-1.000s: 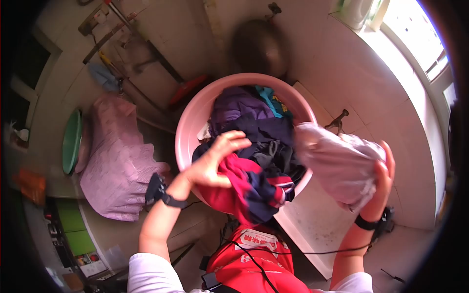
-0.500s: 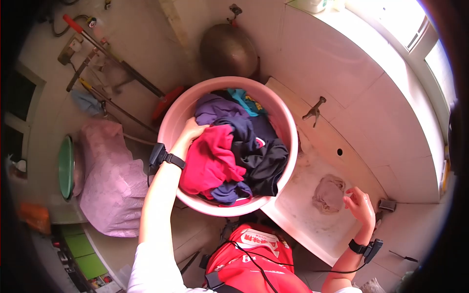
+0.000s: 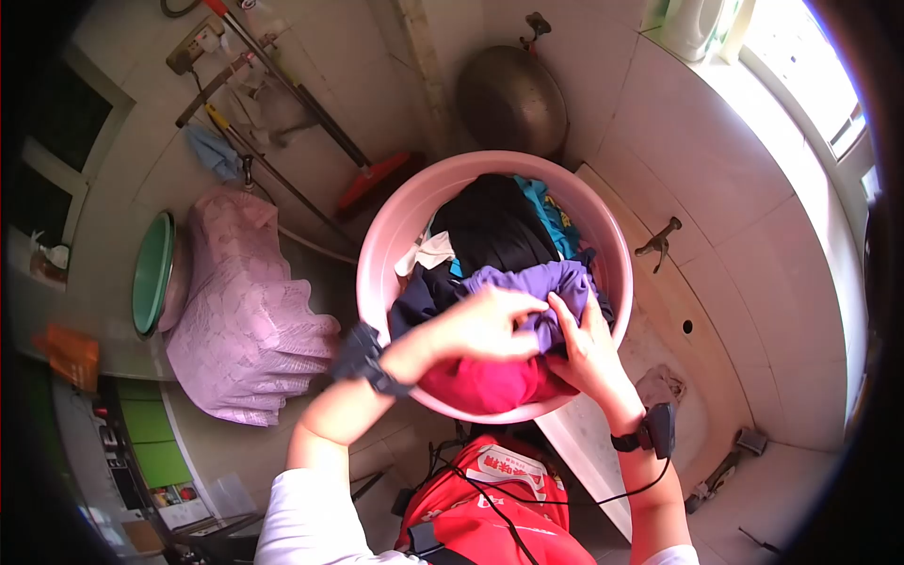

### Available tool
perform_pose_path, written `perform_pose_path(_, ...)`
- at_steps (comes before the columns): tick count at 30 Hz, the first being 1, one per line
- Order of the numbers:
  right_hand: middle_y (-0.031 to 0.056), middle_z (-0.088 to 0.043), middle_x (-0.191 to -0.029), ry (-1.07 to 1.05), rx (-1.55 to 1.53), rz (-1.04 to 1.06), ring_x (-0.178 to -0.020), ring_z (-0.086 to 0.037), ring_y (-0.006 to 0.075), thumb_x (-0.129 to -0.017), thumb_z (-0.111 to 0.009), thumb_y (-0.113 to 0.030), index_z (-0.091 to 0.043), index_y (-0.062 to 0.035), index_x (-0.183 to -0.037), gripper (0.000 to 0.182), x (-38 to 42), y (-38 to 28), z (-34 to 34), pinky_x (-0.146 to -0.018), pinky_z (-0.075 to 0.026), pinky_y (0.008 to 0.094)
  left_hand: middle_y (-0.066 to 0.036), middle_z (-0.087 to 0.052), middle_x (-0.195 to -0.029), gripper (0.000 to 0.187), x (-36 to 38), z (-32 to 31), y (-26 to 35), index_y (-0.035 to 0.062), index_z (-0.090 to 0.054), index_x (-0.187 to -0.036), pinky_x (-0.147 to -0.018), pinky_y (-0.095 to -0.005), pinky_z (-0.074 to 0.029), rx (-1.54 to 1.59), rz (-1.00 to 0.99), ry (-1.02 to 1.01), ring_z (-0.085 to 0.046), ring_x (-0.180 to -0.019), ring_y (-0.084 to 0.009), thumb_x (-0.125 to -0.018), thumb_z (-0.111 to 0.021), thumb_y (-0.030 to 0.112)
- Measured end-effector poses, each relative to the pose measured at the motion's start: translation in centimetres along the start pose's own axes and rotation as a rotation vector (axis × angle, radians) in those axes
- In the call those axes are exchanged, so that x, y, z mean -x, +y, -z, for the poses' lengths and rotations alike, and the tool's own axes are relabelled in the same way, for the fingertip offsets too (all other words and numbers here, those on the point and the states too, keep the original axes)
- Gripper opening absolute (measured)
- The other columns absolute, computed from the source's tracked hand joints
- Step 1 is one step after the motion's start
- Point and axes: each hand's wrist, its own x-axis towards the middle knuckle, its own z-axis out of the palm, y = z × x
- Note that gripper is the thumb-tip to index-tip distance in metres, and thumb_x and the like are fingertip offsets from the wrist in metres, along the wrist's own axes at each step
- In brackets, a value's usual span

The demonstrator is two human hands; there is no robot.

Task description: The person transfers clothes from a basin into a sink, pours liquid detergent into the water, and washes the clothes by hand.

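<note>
A pink tub (image 3: 377, 250) holds a heap of clothes. My right hand (image 3: 589, 353) is at the tub's near right side, its fingers and thumb closed on a purple garment (image 3: 527, 280). Just left of it, my left hand (image 3: 480, 325) hovers over the heap, somewhat blurred, fingers and thumb apart with nothing visible between them. Beneath my hands lies a red garment (image 3: 490, 384). Farther back in the tub are a black garment (image 3: 494, 221), a teal printed garment (image 3: 556, 221) and a whitish cloth (image 3: 428, 252).
Right of the tub is a sink (image 3: 697, 395) with a tap (image 3: 659, 243) and a crumpled wet cloth (image 3: 659, 386). A metal wok (image 3: 513, 99) hangs behind. On the left stand a pink lace-covered object (image 3: 235, 320), a green basin (image 3: 151, 273) and a red broom (image 3: 377, 181).
My right hand has come from above the sink into the tub and grips the purple garment. My left hand has moved nearer and rightward. The clothes are rearranged, with black cloth now on top.
</note>
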Motion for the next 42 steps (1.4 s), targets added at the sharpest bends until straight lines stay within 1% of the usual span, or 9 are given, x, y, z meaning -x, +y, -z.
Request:
perform_pose_path(2, 0.032, -0.024, -0.136, -0.01, 0.026, 0.016, -0.127, -0.029, 0.0467, -0.054, -0.078, -0.012, -0.04, -0.0172, -0.133, 0.088, -0.5, 0.1, -0.1, -0.1, -0.032, 0.0499, -0.012, -0.063, -0.073, 0.017, -0.7, 2.7, -5.7, -0.0018, -0.062, -0.092, -0.054, -0.0302, -0.05, 0.685, 0.19, 0.429, -0.062, -0.06, -0.0155, -0.077, -0.057, 0.003)
perform_pose_path(4, 0.0335, -0.024, -0.136, -0.01, 0.045, 0.039, -0.126, -0.03, 0.0468, -0.057, -0.075, -0.008, -0.04, -0.0178, -0.133, 0.084, -0.7, 0.1, 0.0, -0.1, -0.033, 0.0498, -0.018, -0.063, -0.073, 0.019, -1.4, 4.7, -15.6, -0.0005, -0.063, -0.093, -0.057, -0.0328, -0.052, -0.084, 0.373, 0.898, -0.064, -0.063, -0.0192, -0.078, -0.053, 0.004)
perform_pose_path(7, 0.0337, -0.023, -0.136, 0.007, 0.063, 0.057, -0.126, -0.029, 0.0474, -0.056, -0.075, -0.008, -0.041, -0.0172, -0.132, 0.085, -0.5, 0.4, -0.5, -0.1, -0.032, 0.0502, -0.026, -0.062, -0.098, 0.044, -0.6, 5.5, -26.1, -0.0065, -0.06, -0.101, -0.082, -0.0402, -0.048, -0.439, 0.704, 0.584, -0.06, -0.099, -0.0323, -0.068, -0.067, 0.022)
perform_pose_path(15, 0.0315, -0.026, -0.134, 0.03, 0.046, 0.025, -0.122, -0.034, 0.0456, -0.052, -0.077, -0.007, -0.041, -0.0186, -0.133, 0.089, -0.1, 0.7, -0.6, -0.094, -0.035, 0.0509, -0.016, -0.066, -0.076, 0.048, -2.9, 6.1, -23.9, -0.0084, -0.065, -0.078, -0.06, -0.0336, -0.051, -0.161, 1.052, 0.223, -0.065, -0.066, -0.0225, -0.05, -0.077, 0.029)
perform_pose_path(22, 0.0297, -0.038, -0.121, 0.142, -0.06, 0.011, -0.11, -0.043, 0.0453, -0.055, -0.067, 0.007, -0.042, -0.0199, -0.132, 0.085, -0.1, 1.7, -2.6, -0.094, -0.041, 0.0452, -0.014, -0.065, -0.077, 0.034, -1.6, 9.8, -14.4, -0.0056, -0.063, -0.088, -0.064, -0.0314, -0.053, 0.597, 0.58, 0.463, -0.065, -0.069, -0.0227, -0.055, -0.068, -0.006)
perform_pose_path(33, 0.0264, -0.041, -0.116, 0.201, -0.127, 0.272, -0.103, -0.046, 0.0406, -0.07, -0.053, 0.002, -0.047, -0.0198, -0.129, 0.063, -3.7, -3.1, -2.2, -0.088, -0.042, 0.0428, -0.014, -0.066, -0.087, 0.04, 0.8, 11.0, 8.4, -0.0054, -0.059, -0.096, -0.074, -0.0323, -0.05, -0.287, -0.08, 0.817, -0.065, -0.083, -0.0225, -0.056, -0.062, -0.003)
perform_pose_path(37, 0.026, -0.04, -0.121, -0.157, -0.043, 0.128, -0.11, -0.041, 0.0444, -0.066, -0.068, -0.016, -0.045, -0.0166, -0.128, 0.067, -2.2, -1.4, 0.8, -0.09, -0.037, 0.0521, -0.02, -0.054, -0.096, 0.056, 3.7, 6.9, 5.7, -0.0048, -0.051, -0.106, -0.078, -0.0418, -0.047, -1.033, 0.019, 0.308, -0.056, -0.087, -0.038, -0.055, -0.07, 0.009)
perform_pose_path(39, 0.0237, -0.048, -0.114, -0.283, 0.037, 0.127, -0.105, -0.048, 0.0396, -0.067, -0.068, -0.019, -0.053, -0.0111, -0.12, 0.056, -1.1, 0.5, 2.7, -0.086, -0.042, 0.0483, -0.019, -0.05, -0.098, 0.061, 4.9, 4.8, 4.4, -0.0035, -0.046, -0.112, -0.077, -0.0413, -0.046, -0.783, 0.117, -0.081, -0.055, -0.09, -0.035, -0.06, -0.073, 0.012)
perform_pose_path(42, 0.0138, -0.06, -0.08, -0.184, -0.056, 0.061, -0.077, -0.06, 0.0308, -0.071, -0.064, -0.013, -0.064, -0.0017, -0.082, 0.016, -0.7, 2.8, 4.4, -0.069, -0.049, 0.0375, -0.018, -0.053, -0.089, 0.044, 6.3, 1.4, 1.0, -0.0002, -0.048, -0.107, -0.072, -0.0426, -0.044, -0.561, 0.189, 0.019, -0.055, -0.084, -0.0372, -0.072, -0.069, 0.015)
